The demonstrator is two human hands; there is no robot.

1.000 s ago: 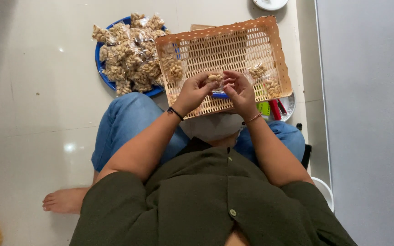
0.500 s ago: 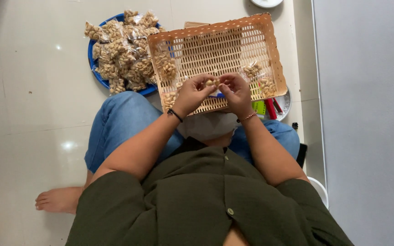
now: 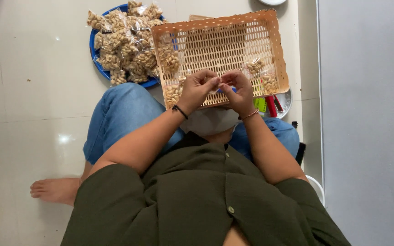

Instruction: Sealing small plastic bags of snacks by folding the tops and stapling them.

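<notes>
Small clear packet pinched between left hand and right hand, fingertips together, over orange basket. Filled nut packets heaped on blue tray at 10 o'clock; few left in basket.

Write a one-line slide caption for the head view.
Seated person's left hand and right hand pinch something small over an orange woven plastic basket, beside a blue round tray heaped with clear nut packets.

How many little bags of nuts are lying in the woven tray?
4, maybe more: one at the tray's upper left, one lower left, two on the right. The hands may hide others.
</notes>
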